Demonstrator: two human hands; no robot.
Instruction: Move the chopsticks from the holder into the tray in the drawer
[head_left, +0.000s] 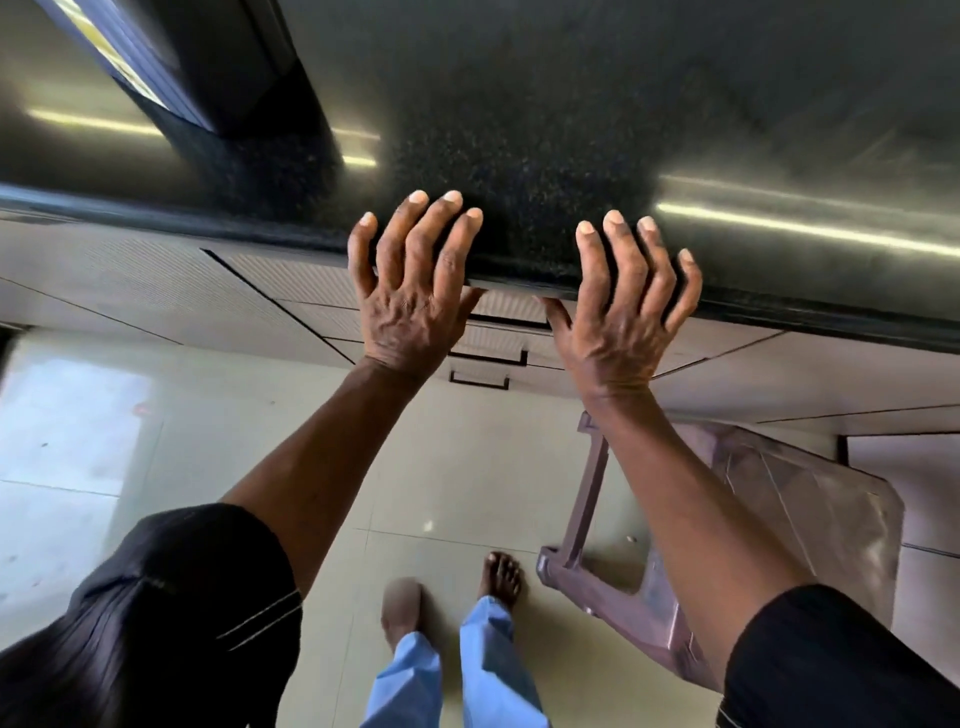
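My left hand and my right hand are both stretched out side by side over the front edge of a dark speckled countertop, fingers spread, holding nothing. Below the edge, between the two hands, sits a stack of shut beige drawers with thin dark handles. No chopsticks, holder or tray show in this view.
A brown plastic stool stands on the pale tiled floor at the right, close to my bare feet. A dark appliance or box rises at the countertop's back left. Beige cabinet fronts run along under the counter.
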